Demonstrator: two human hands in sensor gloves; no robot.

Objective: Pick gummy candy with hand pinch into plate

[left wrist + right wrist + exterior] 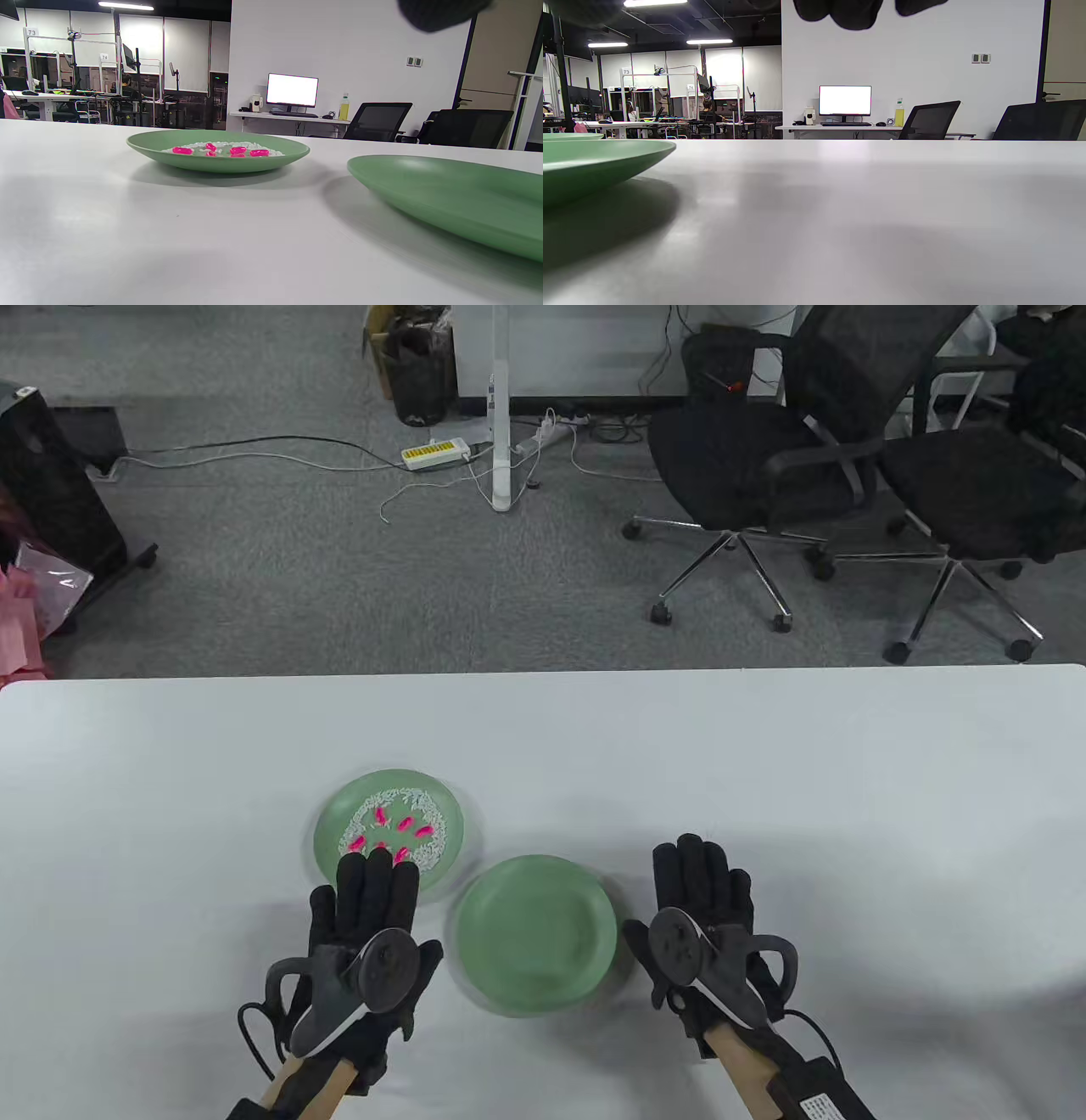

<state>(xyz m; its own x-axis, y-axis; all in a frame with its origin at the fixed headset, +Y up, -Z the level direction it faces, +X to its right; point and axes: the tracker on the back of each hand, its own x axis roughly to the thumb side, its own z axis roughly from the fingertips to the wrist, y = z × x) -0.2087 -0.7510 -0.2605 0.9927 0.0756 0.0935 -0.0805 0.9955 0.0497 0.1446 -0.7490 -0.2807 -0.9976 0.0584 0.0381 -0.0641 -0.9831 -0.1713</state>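
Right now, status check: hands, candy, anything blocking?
Left hand flat, fingers over near rim of candy plate, holding nothing. Right hand flat on table, holding nothing. Pink gummies on white grains; empty plate alongside. Nothing blocking.

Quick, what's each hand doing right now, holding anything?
Left hand: open, fingers stretched flat toward the plate of pink gummy candies, holding nothing.
Right hand: open, flat over the table, holding nothing.
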